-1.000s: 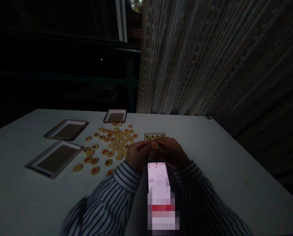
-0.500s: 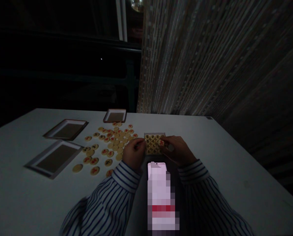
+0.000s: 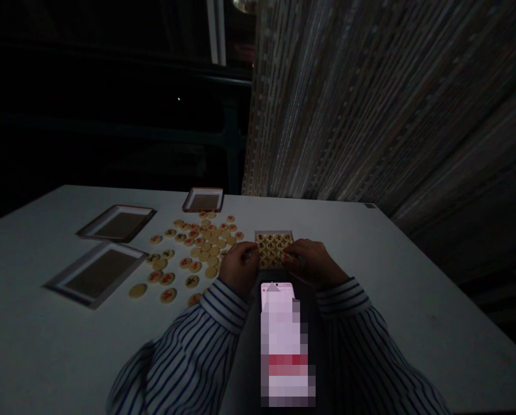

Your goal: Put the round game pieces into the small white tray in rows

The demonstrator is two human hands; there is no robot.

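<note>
Round cream xiangqi pieces with red or black characters lie in a loose spread [image 3: 203, 248] on the white table [image 3: 45, 323]. Rows of them are packed into a small shallow box tray [image 3: 272, 243]. My left hand [image 3: 240, 266] rests at the tray's near left corner, fingers curled, and whatever it may hold is hidden. My right hand [image 3: 309, 262] is at the tray's near right side, with its fingertips pinching a red-marked piece [image 3: 289, 258]. My hands hide the tray's near edge.
Several shallow rectangular box parts [image 3: 117, 223] lie left of the spread. A smartphone [image 3: 278, 291] with a lit pink screen sits on the table just below my hands, partly covered by a pixelated patch. A hanging strand curtain [image 3: 348, 104] fills the right background.
The tray's rows look fuller than before. My right hand has moved a little lower, nearer the tray's near edge, and the whole view has shifted slightly.
</note>
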